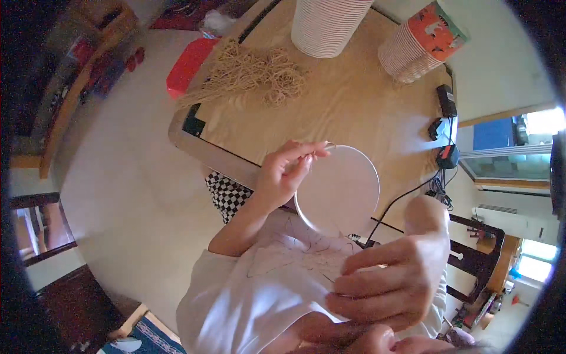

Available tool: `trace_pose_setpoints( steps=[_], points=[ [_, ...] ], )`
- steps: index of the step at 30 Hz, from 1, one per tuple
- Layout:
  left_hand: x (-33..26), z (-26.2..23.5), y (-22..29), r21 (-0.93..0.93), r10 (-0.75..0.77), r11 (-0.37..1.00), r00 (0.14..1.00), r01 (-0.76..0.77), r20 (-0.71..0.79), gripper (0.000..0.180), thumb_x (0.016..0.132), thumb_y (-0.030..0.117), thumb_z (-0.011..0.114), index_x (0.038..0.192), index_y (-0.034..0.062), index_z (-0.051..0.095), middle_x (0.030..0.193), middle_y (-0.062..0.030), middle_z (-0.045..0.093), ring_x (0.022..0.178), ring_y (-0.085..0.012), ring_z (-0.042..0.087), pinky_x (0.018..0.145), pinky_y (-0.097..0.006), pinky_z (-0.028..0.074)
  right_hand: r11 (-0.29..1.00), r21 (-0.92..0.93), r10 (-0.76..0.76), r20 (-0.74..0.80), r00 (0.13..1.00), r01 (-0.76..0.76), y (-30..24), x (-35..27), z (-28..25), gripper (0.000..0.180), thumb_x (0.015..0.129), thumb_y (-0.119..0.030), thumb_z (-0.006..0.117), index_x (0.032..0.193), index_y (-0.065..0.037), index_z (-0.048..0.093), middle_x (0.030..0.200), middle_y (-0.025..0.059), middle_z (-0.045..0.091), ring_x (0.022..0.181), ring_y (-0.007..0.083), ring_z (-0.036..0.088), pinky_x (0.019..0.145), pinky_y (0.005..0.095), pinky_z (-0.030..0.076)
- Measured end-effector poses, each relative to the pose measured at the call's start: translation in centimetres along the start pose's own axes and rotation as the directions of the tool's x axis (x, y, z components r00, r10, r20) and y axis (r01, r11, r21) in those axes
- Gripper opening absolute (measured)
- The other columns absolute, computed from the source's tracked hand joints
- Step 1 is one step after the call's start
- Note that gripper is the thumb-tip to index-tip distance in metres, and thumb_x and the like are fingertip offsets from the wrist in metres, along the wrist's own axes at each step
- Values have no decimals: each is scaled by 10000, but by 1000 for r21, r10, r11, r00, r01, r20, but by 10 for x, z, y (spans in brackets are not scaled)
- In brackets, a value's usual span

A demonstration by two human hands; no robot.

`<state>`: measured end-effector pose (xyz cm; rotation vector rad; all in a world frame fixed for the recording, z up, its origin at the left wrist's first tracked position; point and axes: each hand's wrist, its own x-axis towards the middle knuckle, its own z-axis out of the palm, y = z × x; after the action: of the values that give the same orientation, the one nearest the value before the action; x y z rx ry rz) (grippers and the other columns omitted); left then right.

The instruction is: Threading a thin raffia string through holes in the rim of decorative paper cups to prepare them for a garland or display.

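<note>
My left hand (284, 173) pinches the upper rim of a round, white-edged thing (338, 190) between thumb and fingertips. It is pale inside and looks like a paper cup seen at its mouth, held above the table's near edge. A short bit of brown twine (331, 144) shows at those fingertips. My right hand (386, 280) is raised close to the camera, in front of my chest, with its fingers curled. Whatever it may hold is hidden. Thin dark lines run over the white shirt (247, 295); I cannot tell whether they are print or thread.
On the wooden table (348, 112) lies a loose heap of brown twine (253, 74) beside a red container (188, 68). Tall stacks of paper cups, one white (327, 26) and one with an orange pattern (421, 44), stand at the back. Black adapters (447, 100) and cables edge the right side.
</note>
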<state>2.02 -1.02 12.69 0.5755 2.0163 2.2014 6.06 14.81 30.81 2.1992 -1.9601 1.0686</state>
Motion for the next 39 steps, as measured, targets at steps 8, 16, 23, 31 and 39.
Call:
trace_pose_setpoints(
  steps=[8,16,23,31,39],
  points=[
    [17,-1,-14,-349,-150,928,988,128,-36,256,858,-24,516,1098,16,596,974,-80,647,897,-119,603,810,-246,484,524,85,793,-411,449,-848,65,-71,13,129,811,28,563,924,9,623,884,63,608,828,188,593,743,266,469],
    [38,3,-33,-369,-171,922,977,112,-130,146,836,-12,588,979,5,613,932,-73,658,884,-121,616,794,-248,501,250,481,954,25,298,-840,130,-131,47,190,870,-149,587,991,-12,636,916,49,643,872,110,586,773,266,477],
    [42,9,-38,-442,-139,895,979,60,-149,119,855,-33,540,943,8,608,973,-85,654,919,-136,613,835,-259,485,176,399,961,127,244,-900,140,-131,52,196,869,-184,586,937,-10,644,841,25,640,795,87,573,709,252,472],
    [41,6,-43,-175,-82,983,991,62,-107,124,851,-46,526,942,-12,604,1001,-111,651,916,-134,614,836,-256,481,226,429,921,200,336,-875,155,-132,55,172,835,-170,615,875,-6,647,768,4,623,735,68,539,659,244,455],
    [37,6,-50,-286,-112,956,984,69,-138,106,845,3,564,933,-9,621,981,-96,660,886,-126,619,807,-252,484,170,436,980,23,199,-884,144,-128,58,112,817,-124,640,843,-16,632,834,7,623,756,87,552,668,241,460]
  ],
)
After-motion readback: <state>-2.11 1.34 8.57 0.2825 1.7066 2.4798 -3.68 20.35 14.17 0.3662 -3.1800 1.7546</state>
